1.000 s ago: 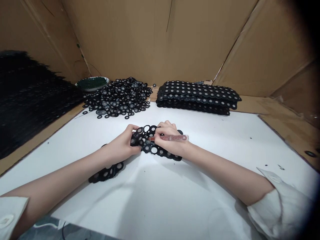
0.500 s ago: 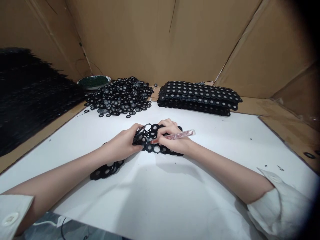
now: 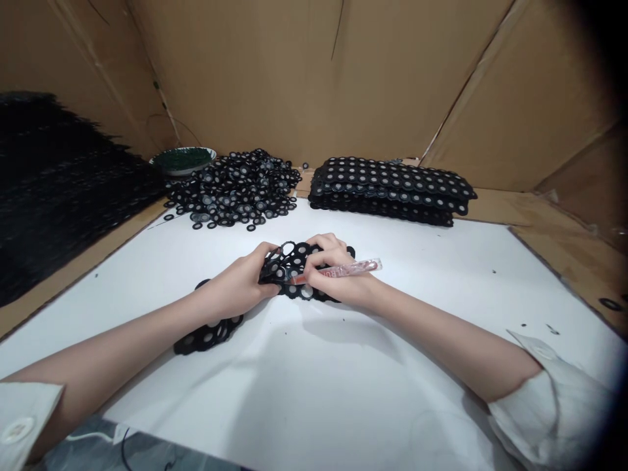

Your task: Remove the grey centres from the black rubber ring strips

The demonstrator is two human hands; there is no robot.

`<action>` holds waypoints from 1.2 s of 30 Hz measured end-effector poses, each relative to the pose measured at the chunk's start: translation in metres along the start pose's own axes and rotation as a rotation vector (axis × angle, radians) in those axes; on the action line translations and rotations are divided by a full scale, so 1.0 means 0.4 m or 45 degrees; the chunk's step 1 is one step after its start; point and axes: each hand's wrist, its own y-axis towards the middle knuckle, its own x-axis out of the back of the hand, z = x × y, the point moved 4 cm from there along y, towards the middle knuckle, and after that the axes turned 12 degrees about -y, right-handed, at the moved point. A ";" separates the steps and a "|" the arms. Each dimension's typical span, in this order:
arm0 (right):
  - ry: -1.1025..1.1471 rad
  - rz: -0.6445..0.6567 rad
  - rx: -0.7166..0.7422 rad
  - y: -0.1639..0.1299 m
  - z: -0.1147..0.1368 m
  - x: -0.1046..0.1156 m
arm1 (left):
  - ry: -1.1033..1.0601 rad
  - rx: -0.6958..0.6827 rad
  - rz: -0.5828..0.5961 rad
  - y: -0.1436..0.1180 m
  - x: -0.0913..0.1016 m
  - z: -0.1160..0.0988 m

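Right at the middle of the white bench, both hands are busy over a black strip of punched rings. That strip runs from about the centre down toward 7 o'clock, where its far end pokes out from under the left forearm and lies flat on the white sheet. The left hand is closed on the strip, fingers curled over its near edge and the thumb on top. The right hand is wrapped around a reddish pen-like tool, held as one holds a pencil, its tip resting on the strip just beside the left thumb and its tail pointing out toward 3 o'clock.

Up at 11 o'clock sits a loose heap of small black rings with pale centres, and just behind it a shallow dish with something dark green in it. At 1 o'clock lies a neat stack of the same black strips. A large dark mass fills the 9 o'clock side. Brown cardboard walls close in the back.
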 end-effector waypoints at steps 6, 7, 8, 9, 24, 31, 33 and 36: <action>-0.120 -0.082 0.090 -0.007 0.000 -0.017 | -0.023 0.000 -0.009 -0.005 -0.004 0.005; -0.163 -0.107 0.118 -0.009 0.002 -0.020 | -0.029 0.003 -0.042 -0.010 -0.006 0.005; -0.208 -0.128 0.142 -0.010 0.005 -0.023 | -0.041 0.011 -0.077 -0.015 -0.008 0.004; -0.248 -0.142 0.162 -0.011 0.007 -0.026 | -0.057 0.027 -0.109 -0.020 -0.009 0.003; -0.138 -0.071 0.082 0.003 -0.004 -0.026 | 0.031 0.041 0.037 -0.017 -0.007 -0.016; -0.018 -0.023 -0.003 0.005 -0.023 -0.025 | 0.134 -0.044 0.189 -0.016 0.019 -0.022; 0.158 0.016 -0.027 0.009 -0.034 -0.024 | 0.148 -0.010 0.166 -0.009 0.031 -0.020; 0.503 0.003 -0.130 0.017 -0.058 -0.021 | 0.181 -0.027 0.137 0.001 0.046 -0.019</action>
